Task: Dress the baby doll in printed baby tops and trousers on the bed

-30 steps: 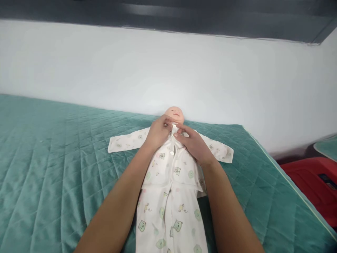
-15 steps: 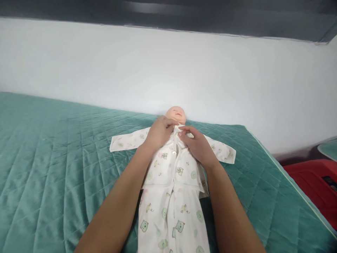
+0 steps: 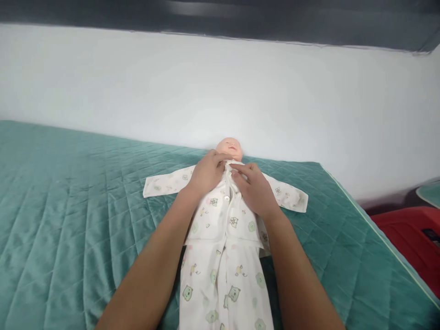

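Note:
A baby doll [image 3: 229, 147] lies on its back, dressed in a white printed shirt [image 3: 215, 220] and matching trousers [image 3: 227, 288]. Both sleeves stretch out sideways. My left hand [image 3: 209, 173] pinches the shirt's front edge just under the doll's chin. Opposite it, my right hand [image 3: 255, 187] holds the other front edge between thumb and fingers near the collar. The two sets of fingertips almost meet there. Lower on the shirt front a button [image 3: 227, 198] shows. Whatever is between the fingertips at the collar is too small to make out.
Under the doll is a green quilted bed cover [image 3: 85, 220]. A white wall [image 3: 172, 91] rises behind the doll's head, with a dark panel [image 3: 220, 20] along its top. Beyond the bed's right edge stands a red plastic object [image 3: 409, 233].
My right hand has shifted slightly left, drawing its shirt edge closer to my left hand. My left hand stays nearly in place.

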`<state>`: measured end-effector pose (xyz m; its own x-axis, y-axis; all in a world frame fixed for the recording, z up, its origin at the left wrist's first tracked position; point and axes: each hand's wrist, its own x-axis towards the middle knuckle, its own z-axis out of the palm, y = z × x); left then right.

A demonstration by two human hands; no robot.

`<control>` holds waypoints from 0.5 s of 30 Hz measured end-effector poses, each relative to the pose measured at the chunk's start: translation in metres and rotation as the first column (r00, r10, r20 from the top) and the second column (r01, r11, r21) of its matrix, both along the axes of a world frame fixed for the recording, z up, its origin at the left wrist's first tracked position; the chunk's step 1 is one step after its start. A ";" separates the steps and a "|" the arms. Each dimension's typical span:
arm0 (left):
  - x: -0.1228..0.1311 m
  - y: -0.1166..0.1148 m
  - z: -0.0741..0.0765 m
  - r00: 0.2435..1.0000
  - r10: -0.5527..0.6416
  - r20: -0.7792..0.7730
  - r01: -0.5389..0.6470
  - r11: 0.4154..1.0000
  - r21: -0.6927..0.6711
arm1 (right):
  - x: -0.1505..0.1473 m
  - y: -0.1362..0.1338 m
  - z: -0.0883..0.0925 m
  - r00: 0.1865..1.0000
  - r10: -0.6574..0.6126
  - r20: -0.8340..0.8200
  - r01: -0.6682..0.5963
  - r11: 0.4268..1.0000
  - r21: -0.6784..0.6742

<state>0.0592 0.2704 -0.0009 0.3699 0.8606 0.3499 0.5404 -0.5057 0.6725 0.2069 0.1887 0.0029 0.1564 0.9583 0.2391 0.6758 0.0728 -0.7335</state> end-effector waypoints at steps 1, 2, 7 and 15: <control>0.000 0.000 0.000 1.000 -0.002 0.008 0.002 1.000 0.011 | 0.000 -0.001 0.001 0.999 -0.004 0.033 0.004 1.000 -0.005; 0.000 0.000 -0.001 1.000 -0.002 0.013 0.001 1.000 0.020 | 0.000 -0.002 0.002 0.998 0.000 0.068 0.001 1.000 -0.013; 0.001 -0.002 0.000 1.000 0.002 0.023 -0.003 0.999 0.044 | 0.003 -0.009 0.008 0.971 0.094 0.219 -0.082 0.995 -0.062; -0.001 -0.002 -0.003 0.999 -0.010 0.049 0.005 0.993 0.116 | 0.009 0.001 -0.001 0.981 0.188 0.042 -0.190 0.980 0.057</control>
